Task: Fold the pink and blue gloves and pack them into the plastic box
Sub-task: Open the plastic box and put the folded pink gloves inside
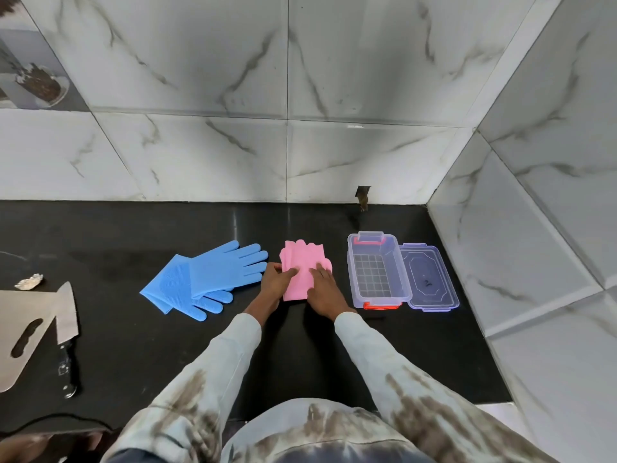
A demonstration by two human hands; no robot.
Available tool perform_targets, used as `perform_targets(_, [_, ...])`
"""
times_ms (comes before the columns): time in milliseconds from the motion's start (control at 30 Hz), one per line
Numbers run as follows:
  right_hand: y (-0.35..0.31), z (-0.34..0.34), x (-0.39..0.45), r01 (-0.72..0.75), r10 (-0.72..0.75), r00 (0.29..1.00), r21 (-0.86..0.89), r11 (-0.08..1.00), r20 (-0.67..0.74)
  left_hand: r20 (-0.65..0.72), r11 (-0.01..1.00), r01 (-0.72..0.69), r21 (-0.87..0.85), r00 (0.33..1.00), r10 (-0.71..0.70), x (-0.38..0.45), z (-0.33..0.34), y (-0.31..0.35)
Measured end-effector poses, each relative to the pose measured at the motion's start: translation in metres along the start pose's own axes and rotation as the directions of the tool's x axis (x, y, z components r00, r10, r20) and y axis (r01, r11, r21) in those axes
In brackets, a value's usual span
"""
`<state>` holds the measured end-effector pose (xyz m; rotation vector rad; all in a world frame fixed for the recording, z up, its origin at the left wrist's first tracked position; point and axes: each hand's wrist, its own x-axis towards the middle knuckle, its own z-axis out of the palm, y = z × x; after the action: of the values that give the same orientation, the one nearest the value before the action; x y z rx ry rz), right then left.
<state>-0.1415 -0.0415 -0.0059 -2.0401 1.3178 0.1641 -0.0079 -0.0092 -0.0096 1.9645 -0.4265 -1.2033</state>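
Observation:
The pink gloves lie folded into a compact stack on the black counter, fingertips pointing to the wall. My left hand grips the stack's left edge, thumb on top. My right hand presses flat on its right half. The blue gloves lie unfolded to the left, one across the other, untouched. To the right stands the clear plastic box, open and holding nothing, with orange latches at both ends. Its clear lid lies flat beside it on the right.
A cleaver with a black handle and a metal cutting board lie at the counter's left. A crumpled foil scrap sits behind them. Marble tile walls close the counter at the back and right.

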Motion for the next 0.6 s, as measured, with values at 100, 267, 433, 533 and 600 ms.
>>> perform_targets(100, [-0.002, 0.001, -0.001, -0.002, 0.003, 1.000, 0.042, 0.999, -0.014, 0.009, 0.999, -0.029, 0.040, 1.000, 0.028, -0.002, 0.002, 0.005])
perform_targets(267, [-0.008, -0.004, -0.003, 0.031, 0.018, 0.982, 0.256, 0.966, -0.186, 0.013, 0.994, -0.073, -0.076, 0.997, 0.074, -0.006, 0.003, 0.019])
perform_targets(433, [-0.006, -0.032, 0.001, 0.086, 0.062, 0.877, 0.282, 0.956, -0.477, 0.079, 0.926, -0.088, -0.368, 0.989, 0.126, -0.014, 0.008, 0.041])
perform_targets(533, [-0.002, -0.058, 0.005, 0.130, 0.174, 0.820, 0.474, 0.871, -0.545, 0.119, 0.881, -0.116, -0.458, 0.974, 0.190, -0.024, 0.021, 0.057])
perform_targets(600, [0.006, -0.076, 0.005, 0.100, 0.274, 0.816, 0.590, 0.801, -0.509, 0.151, 0.867, -0.135, -0.480, 0.961, 0.233, -0.032, 0.034, 0.068])
